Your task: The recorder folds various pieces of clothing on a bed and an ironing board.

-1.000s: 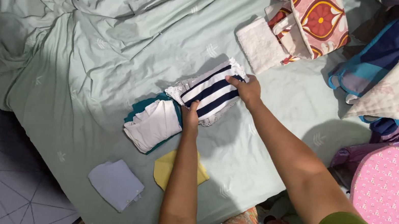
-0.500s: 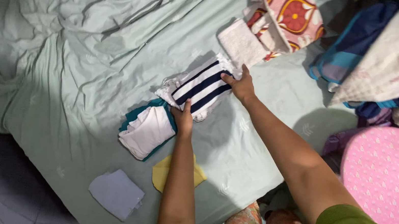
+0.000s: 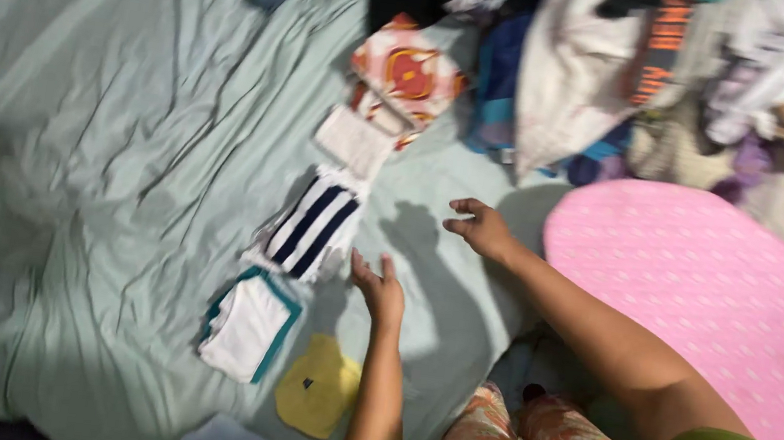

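Left hand (image 3: 378, 289) hovering open and empty just beside folded navy-and-white striped cloth (image 3: 314, 225), right hand (image 3: 480, 227) spreading open, empty, above pale green bedsheet (image 3: 97, 161), near pink cushion (image 3: 702, 321)

wrinkled pale green bedsheet (image 3: 97, 161) covers the bed, unevenly lit.

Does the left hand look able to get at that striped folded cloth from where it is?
Probably yes: the left hand is open, empty and just beside the striped folded cloth, with only bare bedsheet between them and nothing in the way.
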